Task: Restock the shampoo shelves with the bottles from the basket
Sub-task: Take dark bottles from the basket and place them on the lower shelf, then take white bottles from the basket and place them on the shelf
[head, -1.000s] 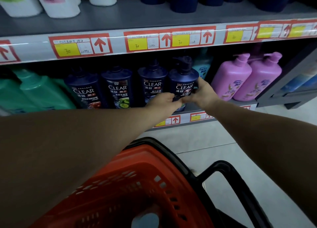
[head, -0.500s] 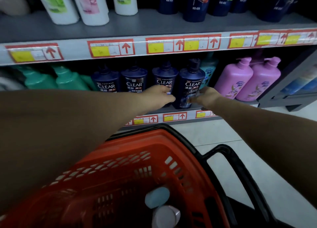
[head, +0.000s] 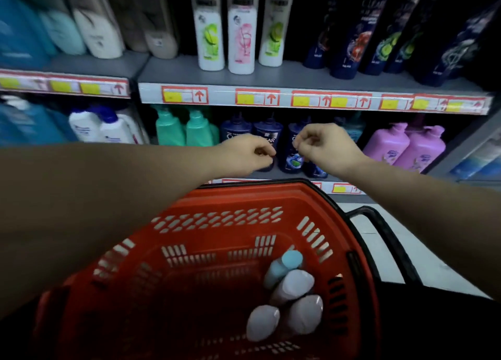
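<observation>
Dark blue pump bottles of shampoo (head: 294, 153) stand in a row on the lower shelf (head: 284, 174). My left hand (head: 245, 155) and my right hand (head: 324, 145) hover just in front of them, fingers curled in, holding nothing. Below my arms sits the red basket (head: 217, 224) with black handles. At its right side lie a light blue bottle (head: 284, 264) and three pale lilac bottles (head: 291, 286).
Green bottles (head: 184, 127) stand left of the dark blue row, pink pump bottles (head: 406, 148) to its right. The upper shelf (head: 298, 77) carries white bottles (head: 240, 34) and dark tall bottles (head: 360, 34). Pale floor (head: 393, 237) shows at the right.
Both hands have let go of the dark blue pump bottle and drawn back from the shelf. The view has pulled back and tilted, showing more of the basket and the upper shelf.
</observation>
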### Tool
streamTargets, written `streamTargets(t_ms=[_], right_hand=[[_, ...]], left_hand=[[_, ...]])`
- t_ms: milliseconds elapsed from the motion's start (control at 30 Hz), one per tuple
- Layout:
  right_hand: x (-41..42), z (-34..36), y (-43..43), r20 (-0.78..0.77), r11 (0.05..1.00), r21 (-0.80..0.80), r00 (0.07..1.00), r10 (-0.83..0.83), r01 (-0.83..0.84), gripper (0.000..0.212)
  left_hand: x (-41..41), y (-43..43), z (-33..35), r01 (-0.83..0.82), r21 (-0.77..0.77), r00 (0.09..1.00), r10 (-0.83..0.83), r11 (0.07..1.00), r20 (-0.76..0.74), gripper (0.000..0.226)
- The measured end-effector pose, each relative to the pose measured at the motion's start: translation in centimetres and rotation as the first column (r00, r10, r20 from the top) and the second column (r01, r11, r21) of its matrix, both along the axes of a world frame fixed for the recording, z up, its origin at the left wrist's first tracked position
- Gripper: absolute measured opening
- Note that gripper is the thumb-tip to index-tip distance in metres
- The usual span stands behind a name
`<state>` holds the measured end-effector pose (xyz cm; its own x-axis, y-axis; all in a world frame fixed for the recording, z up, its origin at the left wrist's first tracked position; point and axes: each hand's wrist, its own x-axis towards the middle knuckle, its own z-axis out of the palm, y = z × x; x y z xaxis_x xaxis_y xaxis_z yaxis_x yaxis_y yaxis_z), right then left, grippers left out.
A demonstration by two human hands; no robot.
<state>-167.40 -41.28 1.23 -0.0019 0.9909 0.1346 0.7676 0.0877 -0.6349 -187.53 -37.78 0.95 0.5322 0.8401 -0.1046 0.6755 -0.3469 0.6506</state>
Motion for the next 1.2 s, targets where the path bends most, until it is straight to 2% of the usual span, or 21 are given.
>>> streamTargets(t_ms=[100, 167, 267, 333, 433, 533, 633, 700, 800, 867, 900, 967, 1067, 1133, 1200], right_hand=[[-3.0, 0.0, -2.6, 0.108, 0.985, -0.050, 0.979, 0.172, -0.167, 0.012], [-5.1, -0.6, -4.7, 0.192, 0.924, -0.208, 0.913, 0.359, -0.320, 0.012], [-7.9, -3.1, -7.8, 0.300, 0.707, -0.564, 0.692, 0.656, -0.426, 0.026], [-9.1, -5.3, -9.9, 0.265, 0.545, -0.723, 0.558, 0.786, -0.425, 0.038], [-10.0, -7.5, -12.6, 0.177, 0.441, -0.801, 0.544, 0.820, -0.405, 0.051], [-10.5, -8.5, -13.8, 0.201, 0.457, -0.797, 0.540, 0.817, -0.394, 0.060], [-10.9, -8.9, -14.7, 0.138, 0.413, -0.826, 0.574, 0.807, -0.383, 0.050], [-11.1, -9.5, -15.3, 0.146, 0.369, -0.856, 0.515, 0.844, -0.362, 0.038], [-11.1, -10.2, -15.5, 0.206, 0.423, -0.844, 0.528, 0.824, -0.331, 0.020], [-10.9, -10.1, -14.7, 0.176, 0.439, -0.841, 0.605, 0.776, -0.318, 0.011], [-10.8, -9.9, -14.2, 0.131, 0.454, -0.832, 0.682, 0.720, -0.319, 0.011], [-10.4, -9.8, -13.4, 0.098, 0.507, -0.799, 0.763, 0.639, -0.322, 0.013], [-9.6, -9.2, -11.7, 0.132, 0.621, -0.707, 0.800, 0.585, -0.337, 0.037], [-9.2, -8.3, -10.4, 0.028, 0.679, -0.634, 0.867, 0.497, -0.369, 0.038], [-9.1, -7.1, -9.5, -0.168, 0.718, -0.562, 0.906, 0.388, -0.411, 0.028]], left_hand=[[-3.1, -2.0, 1.3, 0.036, 0.087, 0.999, -0.033, 0.996, -0.036, 0.024], [-5.5, -3.7, 1.9, 0.101, 0.085, 0.990, -0.092, 0.991, -0.111, 0.023], [-8.7, -5.6, 0.9, 0.172, 0.024, 0.954, -0.160, 0.985, -0.254, 0.023], [-10.1, -6.9, -0.8, 0.199, -0.043, 0.935, -0.203, 0.979, -0.290, 0.023], [-11.1, -8.9, -3.7, 0.212, -0.127, 0.934, -0.240, 0.969, -0.266, 0.024], [-11.5, -10.7, -6.9, 0.166, -0.188, 0.952, -0.207, 0.968, -0.226, 0.024], [-11.9, -11.7, -9.6, 0.077, -0.252, 0.986, -0.111, 0.965, -0.125, 0.024], [-11.6, -11.9, -10.3, 0.068, -0.262, 0.991, -0.096, 0.963, -0.098, 0.025], [-10.8, -12.0, -10.5, 0.024, -0.255, 1.000, -0.026, 0.967, -0.008, 0.023], [-10.5, -12.2, -10.7, 0.011, -0.266, 1.000, -0.006, 0.964, 0.020, 0.022], [-10.5, -12.3, -11.0, 0.017, -0.282, 1.000, -0.016, 0.959, 0.006, 0.024], [-10.8, -12.5, -11.6, 0.040, -0.339, 0.999, -0.049, 0.940, -0.018, 0.033], [-11.6, -12.5, -12.0, 0.094, -0.456, 0.991, -0.125, 0.885, -0.039, 0.064], [-11.8, -12.6, -12.4, 0.111, -0.493, 0.986, -0.157, 0.863, -0.052, 0.076], [-11.8, -12.6, -12.7, 0.101, -0.495, 0.991, -0.128, 0.863, -0.022, 0.073]])
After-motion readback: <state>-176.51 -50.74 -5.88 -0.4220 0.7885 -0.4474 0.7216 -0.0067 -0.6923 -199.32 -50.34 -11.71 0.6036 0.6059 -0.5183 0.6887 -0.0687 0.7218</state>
